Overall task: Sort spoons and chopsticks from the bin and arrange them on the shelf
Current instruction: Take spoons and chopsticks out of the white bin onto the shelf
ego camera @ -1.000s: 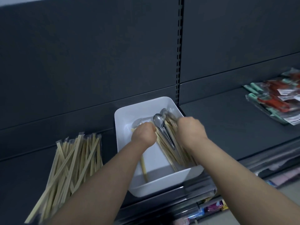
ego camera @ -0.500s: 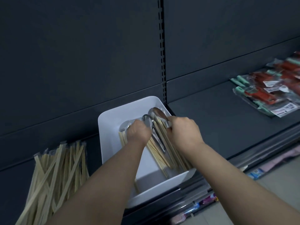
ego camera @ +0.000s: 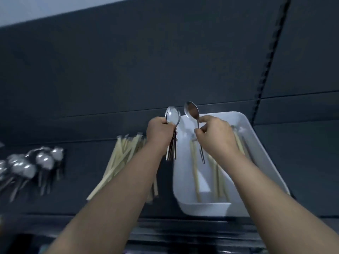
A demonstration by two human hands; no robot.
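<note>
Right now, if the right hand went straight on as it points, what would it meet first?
Probably the bunch of spoons in the left hand; depth is unclear, so perhaps the back wall.

The bin [ego camera: 203, 208] is plain white with no pattern, and its inner walls are shaded a faint bluish grey. The chopsticks [ego camera: 195, 173] in it are pale yellowish cream, the same colour as the chopstick pile [ego camera: 124, 162] on the shelf [ego camera: 293, 162]. The shelf is a plain, matt, dark slate grey. The back panel [ego camera: 128, 70] matches it. The slotted upright [ego camera: 271, 59] is black, marked with a row of small notches.

The bundle of spoons [ego camera: 172, 116] in the left hand [ego camera: 160, 132] is bright silver, with whitish glare on the front bowl. The single spoon [ego camera: 191, 111] in the right hand [ego camera: 214, 136] is silver, and its bowl reflects a brownish tint. The laid-out spoons [ego camera: 36, 162] are silver with white highlights, though blurred.
</note>
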